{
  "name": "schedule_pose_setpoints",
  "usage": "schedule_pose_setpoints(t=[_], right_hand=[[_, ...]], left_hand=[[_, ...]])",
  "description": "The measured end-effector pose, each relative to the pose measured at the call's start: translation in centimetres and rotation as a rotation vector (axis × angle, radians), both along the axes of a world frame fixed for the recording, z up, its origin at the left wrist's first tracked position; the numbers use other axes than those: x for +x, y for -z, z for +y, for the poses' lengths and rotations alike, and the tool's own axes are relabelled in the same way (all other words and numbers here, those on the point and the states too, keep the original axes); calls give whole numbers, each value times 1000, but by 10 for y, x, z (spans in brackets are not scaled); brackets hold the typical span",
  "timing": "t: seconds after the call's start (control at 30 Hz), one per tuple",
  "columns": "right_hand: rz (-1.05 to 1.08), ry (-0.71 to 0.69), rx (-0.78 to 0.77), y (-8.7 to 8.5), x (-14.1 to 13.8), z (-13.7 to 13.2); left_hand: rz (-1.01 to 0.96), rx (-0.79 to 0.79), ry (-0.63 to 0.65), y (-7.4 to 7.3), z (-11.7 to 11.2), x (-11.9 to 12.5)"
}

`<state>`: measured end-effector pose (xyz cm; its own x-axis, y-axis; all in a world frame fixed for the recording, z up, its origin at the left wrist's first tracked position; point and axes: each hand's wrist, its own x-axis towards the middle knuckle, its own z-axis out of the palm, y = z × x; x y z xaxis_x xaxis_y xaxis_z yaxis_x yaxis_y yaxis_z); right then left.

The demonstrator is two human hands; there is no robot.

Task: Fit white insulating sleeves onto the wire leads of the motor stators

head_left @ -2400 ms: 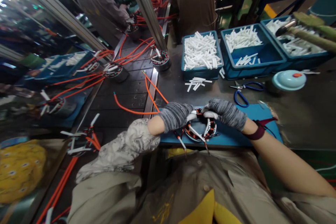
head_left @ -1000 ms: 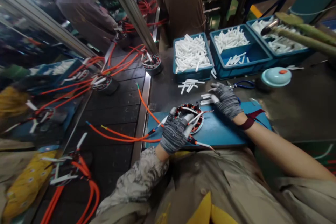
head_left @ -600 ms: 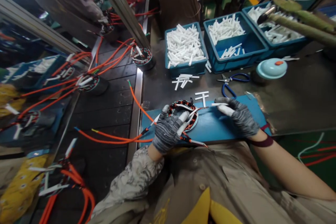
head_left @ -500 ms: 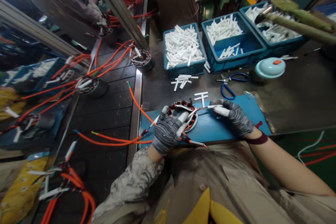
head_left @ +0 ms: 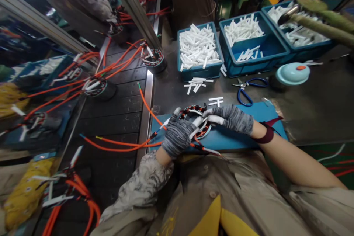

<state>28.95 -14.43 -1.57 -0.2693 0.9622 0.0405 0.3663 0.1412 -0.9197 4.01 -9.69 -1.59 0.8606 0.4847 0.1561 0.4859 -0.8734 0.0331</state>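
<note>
A ring-shaped motor stator (head_left: 204,131), with dark and orange-red windings, lies on a blue board (head_left: 226,138) in front of me. My left hand (head_left: 181,132), in a grey glove with white fingertips, rests over its left side, thumb and fingers closed on a white-sleeved wire lead. From the right, my right hand (head_left: 228,118), gloved alike, pinches a white sleeve at the same lead, its fingertips almost meeting the left ones. The fingers largely hide the sleeve. Orange cables (head_left: 116,147) run left from the stator. Several loose white sleeves (head_left: 215,99) lie just beyond it.
Blue bins (head_left: 199,72) full of white sleeves stand at the back. Blue-handled snips (head_left: 245,96) and a container with a light-blue lid (head_left: 293,73) lie to the right. Along the left runs a slatted conveyor (head_left: 118,118) bearing other stators (head_left: 153,59). A co-worker (head_left: 74,11) stands beyond.
My right hand has moved left along the wire lead, bringing the white sleeve in to the stator and my left fingers. My left hand keeps its hold; the view has shifted slightly.
</note>
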Motion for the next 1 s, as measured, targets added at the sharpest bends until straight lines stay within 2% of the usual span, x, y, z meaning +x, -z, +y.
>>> schedule_pose_setpoints(t=[0.1, 0.13, 0.2, 0.27, 0.3, 0.4, 0.47, 0.6, 0.67, 0.73, 0.83, 0.9, 1.0], right_hand=[[-20, -79, 20, 1, 4, 7], [8, -67, 13, 4, 8, 7], [27, 55, 44, 13, 20, 8], [-108, 189, 157, 23, 32, 10], [-225, 212, 212, 28, 37, 11], [-539, 148, 268, 40, 43, 14], [-585, 176, 277, 42, 41, 13], [-360, 412, 324, 33, 30, -5], [-240, 553, 309, 25, 24, -25], [-109, 648, 262, 14, 17, -49], [31, 643, 202, 0, 6, -83], [-7, 619, 228, -7, 0, -97], [-95, 581, 302, -11, -4, -101]], left_hand=[[5, -14, -28, 0, 0, 4], [-35, -3, -26, -1, -1, 5], [-161, 40, -12, -6, -5, 2], [-315, 66, 41, -15, -10, -5], [-378, 60, 102, -19, -13, -9], [-423, 9, 291, -25, -23, -18], [-391, 18, 297, -22, -29, -18], [-430, 101, 67, -9, -39, -8], [-448, 102, -52, -5, -42, -2], [-456, 84, -104, -3, -44, 2], [-471, 63, -91, -2, -44, 5], [-493, 62, -75, -2, -43, 6], [-519, 85, -39, -3, -40, 6]])
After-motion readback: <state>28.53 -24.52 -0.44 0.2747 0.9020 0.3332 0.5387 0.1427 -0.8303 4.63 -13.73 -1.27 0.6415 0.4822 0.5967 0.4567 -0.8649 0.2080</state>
